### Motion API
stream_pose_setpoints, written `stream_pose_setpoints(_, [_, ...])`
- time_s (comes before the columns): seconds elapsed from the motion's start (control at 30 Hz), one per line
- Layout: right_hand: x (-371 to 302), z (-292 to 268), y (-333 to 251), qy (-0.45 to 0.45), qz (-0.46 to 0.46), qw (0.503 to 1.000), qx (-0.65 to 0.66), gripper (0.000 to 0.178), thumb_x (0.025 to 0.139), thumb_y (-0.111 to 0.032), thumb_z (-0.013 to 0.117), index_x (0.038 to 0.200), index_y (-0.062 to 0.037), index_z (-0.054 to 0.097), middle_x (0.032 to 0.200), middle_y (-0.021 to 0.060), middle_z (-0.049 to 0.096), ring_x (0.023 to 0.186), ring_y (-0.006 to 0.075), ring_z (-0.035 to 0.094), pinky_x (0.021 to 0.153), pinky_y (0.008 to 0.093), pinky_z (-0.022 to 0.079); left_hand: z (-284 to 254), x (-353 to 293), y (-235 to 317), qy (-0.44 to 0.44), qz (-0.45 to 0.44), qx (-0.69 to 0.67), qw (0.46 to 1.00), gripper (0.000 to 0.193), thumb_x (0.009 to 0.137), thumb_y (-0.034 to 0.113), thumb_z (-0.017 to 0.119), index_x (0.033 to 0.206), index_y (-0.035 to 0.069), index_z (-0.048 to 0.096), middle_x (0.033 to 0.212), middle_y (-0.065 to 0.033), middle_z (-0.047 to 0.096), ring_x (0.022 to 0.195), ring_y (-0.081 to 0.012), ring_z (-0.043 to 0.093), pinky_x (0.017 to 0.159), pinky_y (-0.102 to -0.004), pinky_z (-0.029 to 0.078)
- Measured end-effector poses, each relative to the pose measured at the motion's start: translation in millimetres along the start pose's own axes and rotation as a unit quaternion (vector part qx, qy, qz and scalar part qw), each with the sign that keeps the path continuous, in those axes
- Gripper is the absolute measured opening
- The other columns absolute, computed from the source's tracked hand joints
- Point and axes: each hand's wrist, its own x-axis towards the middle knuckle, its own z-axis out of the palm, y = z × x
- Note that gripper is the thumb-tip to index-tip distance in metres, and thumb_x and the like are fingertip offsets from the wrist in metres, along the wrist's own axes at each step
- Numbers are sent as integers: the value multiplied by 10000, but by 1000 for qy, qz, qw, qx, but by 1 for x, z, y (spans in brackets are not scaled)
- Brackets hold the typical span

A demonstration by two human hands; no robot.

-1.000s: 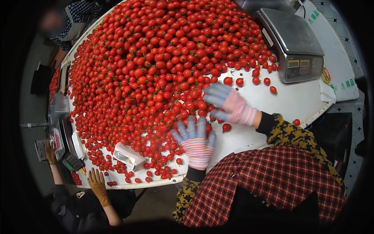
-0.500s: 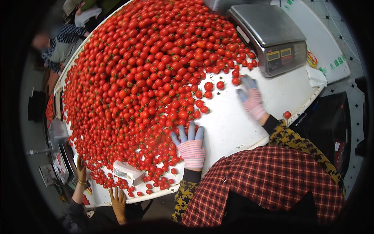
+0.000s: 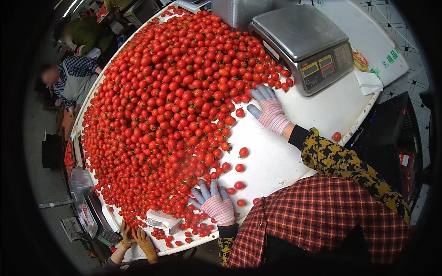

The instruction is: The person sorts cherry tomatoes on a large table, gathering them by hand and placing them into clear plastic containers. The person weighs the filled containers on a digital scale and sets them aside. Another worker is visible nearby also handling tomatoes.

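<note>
A big heap of red cherry tomatoes covers most of the white table. Both my hands wear striped gloves with grey-blue fingers. At the heap's near edge, my left hand lies palm down with its fingers spread against the tomatoes. My right hand rests farther off, at the heap's right edge, fingers stretched out and touching tomatoes below the scale. Neither hand holds anything. Several loose tomatoes lie on the bare white surface between my hands and my checked apron.
A metal-topped scale stands at the far right, beside stacked clear plastic containers. A single tomato lies by the right table edge, near black crates. Another person's brown-gloved hands work at the lower left, near a white box.
My right hand has moved left from beside the scale to the heap's edge. My left hand is slightly lower and farther left. More loose tomatoes lie near my apron.
</note>
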Motion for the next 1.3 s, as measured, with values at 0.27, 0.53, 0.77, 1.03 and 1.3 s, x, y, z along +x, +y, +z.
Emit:
stream_pose_setpoints(0.27, [-73,45,-84,-215,-343,911,74,508,859,-311,523,1331,-128,474,1420,147,403,1294,352,398,1120,450,256,-12,13,34,-35,142,-7,989,540,813,413,586,1280,148,524,1366,-138,445,1307,-448,312,1089,-645,107])
stream_pose_setpoints(0.53, [-68,0,-64,-204,-264,926,176,375,873,-283,576,1182,-70,589,1273,167,534,1204,329,486,1048,436,363,-4,40,-46,-36,57,94,993,578,861,456,490,1365,175,454,1442,-146,383,1320,-447,296,1081,-627,126])
stream_pose_setpoints(0.77, [-83,11,-56,-201,-222,945,133,467,845,-323,617,1245,-94,548,1345,166,466,1290,349,393,1072,457,330,-4,4,-83,-18,-21,36,999,547,871,399,529,1354,152,459,1374,-172,419,1322,-401,321,1089,-622,128])
stream_pose_setpoints(1.03, [-77,37,-99,-238,-277,931,34,592,853,-446,562,1333,-111,477,1446,185,344,1357,423,256,1114,502,261,5,-25,-14,-107,61,-65,990,548,880,422,503,1348,137,478,1424,-207,377,1340,-444,270,1085,-655,53])
stream_pose_setpoints(1.3, [-69,29,-99,-280,-295,903,139,507,850,-298,596,1294,-71,506,1406,192,404,1303,374,381,1075,448,337,5,-38,-4,-99,108,-93,985,596,846,439,560,1362,156,468,1407,-170,404,1322,-422,304,1081,-651,80])
